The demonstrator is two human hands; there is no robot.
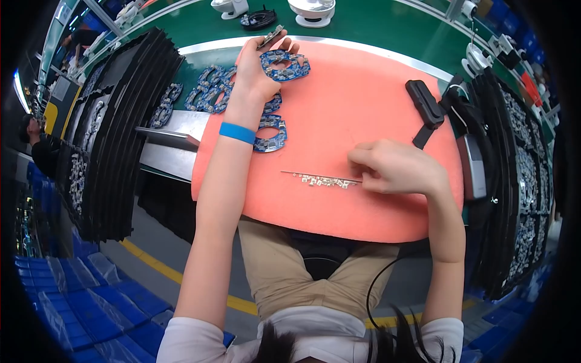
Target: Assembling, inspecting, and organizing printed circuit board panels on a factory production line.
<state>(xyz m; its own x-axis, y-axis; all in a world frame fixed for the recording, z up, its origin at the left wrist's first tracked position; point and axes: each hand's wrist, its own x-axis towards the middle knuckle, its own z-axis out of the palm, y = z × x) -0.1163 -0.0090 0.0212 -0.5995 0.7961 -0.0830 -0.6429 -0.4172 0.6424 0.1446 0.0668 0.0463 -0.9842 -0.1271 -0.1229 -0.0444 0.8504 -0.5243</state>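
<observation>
My left hand (257,72) is raised over the mat's far left part, its fingers curled around a blue ring-shaped circuit board (287,65). Another small board-like piece (270,37) shows at its fingertips; how it is held is unclear. Lower on the mat, my right hand (387,168) pinches the right end of a thin metal rod (315,175), which could be tweezers. Small pale components (327,181) lie in a loose row along the rod. More blue ring boards (270,134) rest below my left hand, partly covered by my wrist.
A pink mat (339,121) covers the bench. Further blue boards (209,91) sit at its left. Stacked black trays (115,133) stand on the left, others (514,181) on the right. A black strapped device (425,104) lies at the right. White devices (311,12) stand at the back.
</observation>
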